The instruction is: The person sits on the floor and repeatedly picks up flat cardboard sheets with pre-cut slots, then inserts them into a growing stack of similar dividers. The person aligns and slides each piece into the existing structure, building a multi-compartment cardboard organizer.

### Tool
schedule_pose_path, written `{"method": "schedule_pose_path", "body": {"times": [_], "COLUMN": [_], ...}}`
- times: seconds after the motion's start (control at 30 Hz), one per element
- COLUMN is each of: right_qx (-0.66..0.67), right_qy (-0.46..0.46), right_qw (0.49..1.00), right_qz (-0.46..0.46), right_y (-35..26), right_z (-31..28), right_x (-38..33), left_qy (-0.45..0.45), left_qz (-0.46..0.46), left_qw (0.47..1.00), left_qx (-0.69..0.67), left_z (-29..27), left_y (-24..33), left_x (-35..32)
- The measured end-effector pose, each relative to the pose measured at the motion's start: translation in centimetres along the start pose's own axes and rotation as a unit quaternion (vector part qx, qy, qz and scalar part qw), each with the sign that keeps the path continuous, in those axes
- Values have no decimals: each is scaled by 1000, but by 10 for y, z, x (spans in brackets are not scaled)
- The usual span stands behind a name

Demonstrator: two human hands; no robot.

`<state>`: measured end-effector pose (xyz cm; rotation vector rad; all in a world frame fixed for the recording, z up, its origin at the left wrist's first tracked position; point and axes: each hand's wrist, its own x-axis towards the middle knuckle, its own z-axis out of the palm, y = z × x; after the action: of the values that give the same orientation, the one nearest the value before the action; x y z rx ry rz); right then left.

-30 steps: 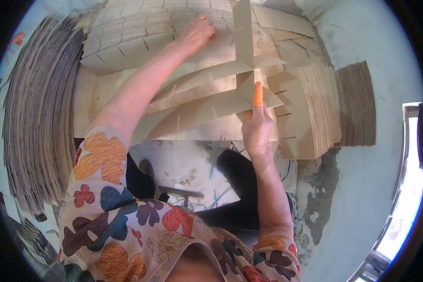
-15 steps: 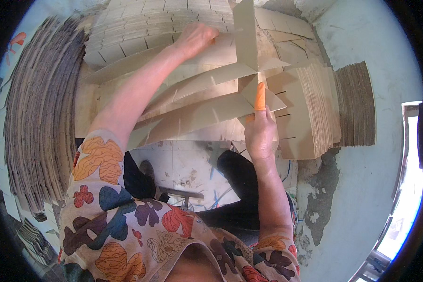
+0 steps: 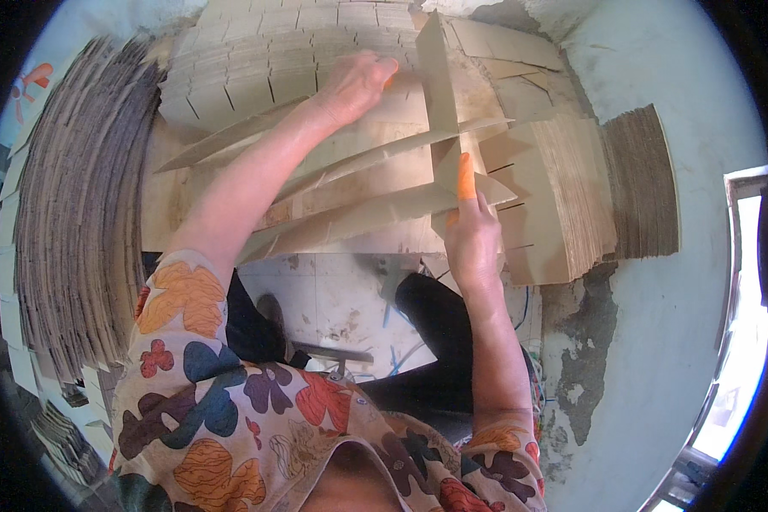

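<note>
Between both hands' fingers [image 3: 465, 175]: slotted cardboard strips [image 3: 375, 183].

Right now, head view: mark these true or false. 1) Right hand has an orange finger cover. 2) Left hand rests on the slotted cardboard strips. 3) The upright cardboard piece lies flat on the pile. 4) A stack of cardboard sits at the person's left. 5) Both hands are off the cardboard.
1) True: the right hand has an orange cover on one of its fingers.
2) True: the left hand lies on the slotted cardboard strips.
3) False: the upright cardboard piece stands on edge, crossing the strips.
4) True: a tall stack of cardboard lies at the left.
5) False: both hands touch the cardboard.
</note>
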<state>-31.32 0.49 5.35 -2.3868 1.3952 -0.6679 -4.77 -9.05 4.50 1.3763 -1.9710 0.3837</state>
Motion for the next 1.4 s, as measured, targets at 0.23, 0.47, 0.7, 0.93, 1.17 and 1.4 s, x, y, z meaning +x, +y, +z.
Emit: {"method": "schedule_pose_path", "body": {"times": [0.23, 0.47, 0.7, 0.93, 1.17, 1.4], "right_qx": [-24, -11, -7, -27, 7, -8], "right_qy": [-11, -11, 4, 34, -14, 6], "right_qw": [999, 1000, 1000, 998, 1000, 1000], "right_qz": [28, 21, 5, -51, 18, -29], "right_y": [-4, -5, -2, 3, -10, -4], "right_z": [-8, -12, -11, -9, -15, -11], "right_x": [-4, -4, -5, -5, -5, -7], "left_qy": [-21, -33, -34, -34, -22, -19], "left_qz": [-23, -39, -45, -51, -48, -87], "left_qw": [1000, 999, 998, 998, 998, 996], "left_qx": [4, 11, 18, -4, -35, -15], "left_z": [-7, -12, -12, -9, -5, -7], "left_y": [1, 13, 11, 14, 11, 10], "left_x": [2, 1, -1, -2, -2, -6]}}
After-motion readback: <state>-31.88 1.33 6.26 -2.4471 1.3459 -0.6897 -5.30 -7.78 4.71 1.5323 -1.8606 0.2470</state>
